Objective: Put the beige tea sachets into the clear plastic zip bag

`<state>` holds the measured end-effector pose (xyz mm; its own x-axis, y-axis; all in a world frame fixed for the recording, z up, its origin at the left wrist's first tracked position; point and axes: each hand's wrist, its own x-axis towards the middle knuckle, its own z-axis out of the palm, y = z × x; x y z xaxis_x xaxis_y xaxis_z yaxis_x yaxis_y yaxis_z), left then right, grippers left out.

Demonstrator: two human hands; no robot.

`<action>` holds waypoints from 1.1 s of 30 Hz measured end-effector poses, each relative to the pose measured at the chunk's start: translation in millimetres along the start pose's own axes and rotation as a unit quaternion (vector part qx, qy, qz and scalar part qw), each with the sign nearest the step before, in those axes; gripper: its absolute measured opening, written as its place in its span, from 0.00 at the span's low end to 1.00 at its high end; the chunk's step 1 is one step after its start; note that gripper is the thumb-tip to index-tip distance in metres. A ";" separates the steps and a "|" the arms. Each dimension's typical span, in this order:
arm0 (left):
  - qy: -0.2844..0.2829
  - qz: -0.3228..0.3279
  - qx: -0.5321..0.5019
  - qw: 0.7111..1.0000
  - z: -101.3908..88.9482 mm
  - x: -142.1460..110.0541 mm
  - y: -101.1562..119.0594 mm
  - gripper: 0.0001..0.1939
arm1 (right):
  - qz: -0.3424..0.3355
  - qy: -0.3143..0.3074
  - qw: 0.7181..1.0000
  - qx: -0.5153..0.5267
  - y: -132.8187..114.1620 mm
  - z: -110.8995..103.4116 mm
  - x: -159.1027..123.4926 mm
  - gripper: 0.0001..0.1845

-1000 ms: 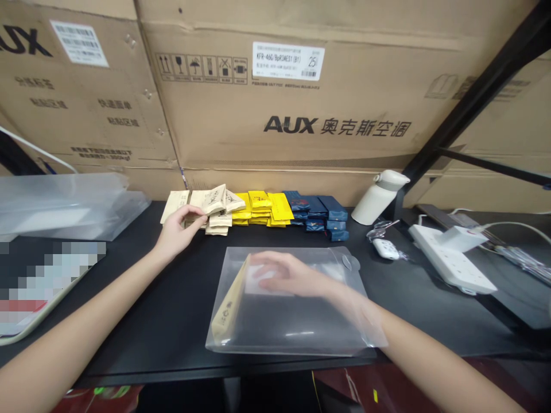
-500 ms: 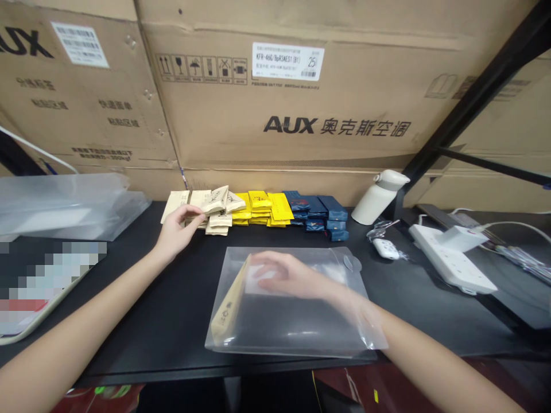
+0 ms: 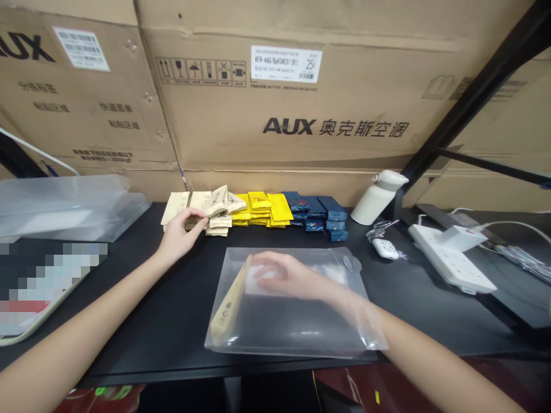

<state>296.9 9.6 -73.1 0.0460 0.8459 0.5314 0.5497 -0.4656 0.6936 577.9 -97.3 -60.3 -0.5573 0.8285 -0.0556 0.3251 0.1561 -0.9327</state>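
My left hand (image 3: 183, 234) is at the front of the pile of beige paper packets (image 3: 200, 202), its thumb and fingertips pinched on the edge of one packet. My right hand (image 3: 286, 275) reaches inside a clear plastic document folder (image 3: 301, 330) lying on the table, seen through its film. The right fingers are curved and apart, with a pale label (image 3: 253, 284) behind them. Along the folder's left side, inside it, a beige packet (image 3: 227, 312) with black characters leans at a slant. Its upper end is close to my right fingertips; whether they touch cannot be made out.
Yellow packets (image 3: 258, 207) and dark blue packets (image 3: 321, 209) sit in piles right of the beige ones. Farther right are a cream bottle (image 3: 373, 201), a white earphone case (image 3: 385, 249) and a power strip (image 3: 451, 261). Clear folders (image 3: 103, 212) lie left. Large cartons (image 3: 336, 97) stand behind.
My left hand has shifted slightly right and down at the beige packets, its fingertips now closed on a packet edge. My right hand and the folder stay as they were.
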 end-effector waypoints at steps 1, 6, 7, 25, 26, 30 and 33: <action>0.001 0.000 0.000 1.000 0.0 -0.1 0.2 0.11 | -0.002 -0.001 1.000 -0.002 0.4 0.0 0.0 0.26; 0.004 -0.001 -0.002 1.000 0.7 0.1 -0.6 0.10 | -0.020 0.005 1.000 -0.010 3.2 0.0 0.3 0.26; 0.005 -0.001 -0.003 1.000 0.8 0.2 -0.7 0.10 | -0.020 0.006 1.000 -0.009 3.5 0.0 0.3 0.26; 0.000 0.009 0.001 1.000 1.3 -0.9 -0.7 0.10 | -0.018 0.003 1.000 -0.005 5.2 0.1 0.8 0.26; -0.002 0.009 0.002 1.000 1.4 -1.3 -0.4 0.10 | -0.017 0.005 1.000 -0.005 5.0 0.2 0.8 0.26; -0.012 0.012 0.013 1.000 1.7 -3.2 0.8 0.10 | -0.008 0.006 1.000 -0.004 3.8 0.5 0.3 0.26; -0.015 0.017 0.022 0.999 1.6 -4.4 1.5 0.10 | -0.004 0.006 1.000 -0.007 3.0 0.2 -0.1 0.26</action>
<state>298.9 5.6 -75.2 0.0908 0.8374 0.5391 0.5840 -0.4832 0.6522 578.7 -97.0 -63.2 -0.5501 0.8339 -0.0436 0.3313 0.1700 -0.9281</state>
